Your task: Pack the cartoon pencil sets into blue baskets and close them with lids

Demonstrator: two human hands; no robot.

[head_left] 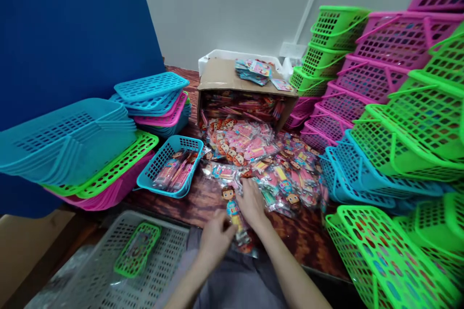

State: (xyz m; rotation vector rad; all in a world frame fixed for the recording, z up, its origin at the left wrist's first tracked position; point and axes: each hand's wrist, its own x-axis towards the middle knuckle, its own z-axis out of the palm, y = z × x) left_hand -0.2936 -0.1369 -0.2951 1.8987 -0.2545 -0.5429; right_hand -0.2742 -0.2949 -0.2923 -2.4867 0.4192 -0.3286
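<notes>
Two bare hands work at the near edge of the wood-grain table [201,207] in the head view, my only feed. Between them a clear-wrapped doll packet [233,210] lies slantwise, brown-haired head toward the heap of packets [250,140], lower end about at that edge. A red-haired head shows there too, so I suspect a second packet underneath. The left hand [216,237] curls beside the lower half, thumb and forefinger apart, nothing visible between them. The right hand [251,203] reaches the heap's near margin; its fingertips are hidden, so I can't tell whether they grip anything. I'd steady the lower end from beneath, as slick wrap could slip off the edge, and lift packets singly by a corner, since raking could make the heap slump.
</notes>
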